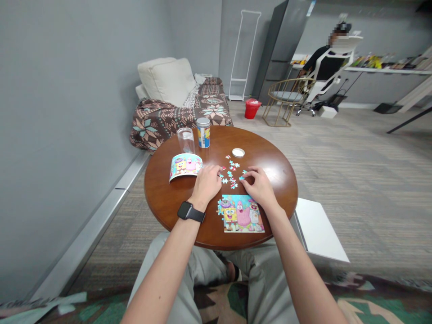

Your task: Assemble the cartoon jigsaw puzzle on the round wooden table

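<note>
A partly joined jigsaw puzzle (243, 215) with cartoon figures lies near the table's front edge; its left side is ragged. Beyond it, several loose puzzle pieces (233, 180) are scattered between my hands. My right hand (260, 185) has thumb and forefinger closed around a small blue puzzle piece (241, 178) at the right of the scatter. With fingers curled together, my left hand (209, 181) rests at the left side of the pieces; its fingertips partly hide what they touch. A curved picture sheet (186, 165) with the same cartoon stands left of that hand.
On the round wooden table (162, 189) stand a clear glass (186, 140) and a printed tin (203, 134), with a round lid (238, 153) lying nearby. A white box-like object (322, 229) is right of the table. Farther off are a sofa (168, 83), a red bin (251, 108) and a seated person (326, 63).
</note>
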Tool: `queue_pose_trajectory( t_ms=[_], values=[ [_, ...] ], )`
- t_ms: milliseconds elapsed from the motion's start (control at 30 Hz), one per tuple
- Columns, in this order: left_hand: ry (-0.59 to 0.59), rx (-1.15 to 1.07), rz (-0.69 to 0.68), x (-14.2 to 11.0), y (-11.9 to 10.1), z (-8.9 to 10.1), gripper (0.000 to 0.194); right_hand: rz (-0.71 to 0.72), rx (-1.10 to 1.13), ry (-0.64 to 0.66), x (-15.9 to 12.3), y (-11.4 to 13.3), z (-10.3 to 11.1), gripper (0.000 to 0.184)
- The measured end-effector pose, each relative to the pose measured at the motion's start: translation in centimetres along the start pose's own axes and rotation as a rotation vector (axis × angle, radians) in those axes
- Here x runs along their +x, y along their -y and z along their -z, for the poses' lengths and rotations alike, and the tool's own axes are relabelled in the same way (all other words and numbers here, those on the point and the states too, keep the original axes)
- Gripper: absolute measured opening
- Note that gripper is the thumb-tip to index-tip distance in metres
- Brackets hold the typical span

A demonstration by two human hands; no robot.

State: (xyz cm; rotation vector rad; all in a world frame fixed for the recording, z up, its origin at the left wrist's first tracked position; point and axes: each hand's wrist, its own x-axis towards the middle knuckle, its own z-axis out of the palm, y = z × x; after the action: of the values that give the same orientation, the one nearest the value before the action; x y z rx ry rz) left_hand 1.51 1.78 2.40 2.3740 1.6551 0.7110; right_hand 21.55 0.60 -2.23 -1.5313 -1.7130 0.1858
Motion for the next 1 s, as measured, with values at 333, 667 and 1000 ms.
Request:
queue_pose_trajectory(
  t_ms=[333,667,1000],
  values=[
    [-0.027,-0.006,-0.047,0.1,0.0,0.0,0.022,0.011,-0.011,0.000,-0.1,0.5,0.2,0.008],
    [-0.039,-0.059,-0.102,0.2,0.2,-0.3,0.021,0.051,0.006,-0.003,-0.2,0.7,0.2,0.005],
    [-0.013,-0.271,-0.265,0.1,-0.3,-0.1,0.015,0.174,0.229,0.154,-0.3,2.2,1.3,0.015]
  ],
)
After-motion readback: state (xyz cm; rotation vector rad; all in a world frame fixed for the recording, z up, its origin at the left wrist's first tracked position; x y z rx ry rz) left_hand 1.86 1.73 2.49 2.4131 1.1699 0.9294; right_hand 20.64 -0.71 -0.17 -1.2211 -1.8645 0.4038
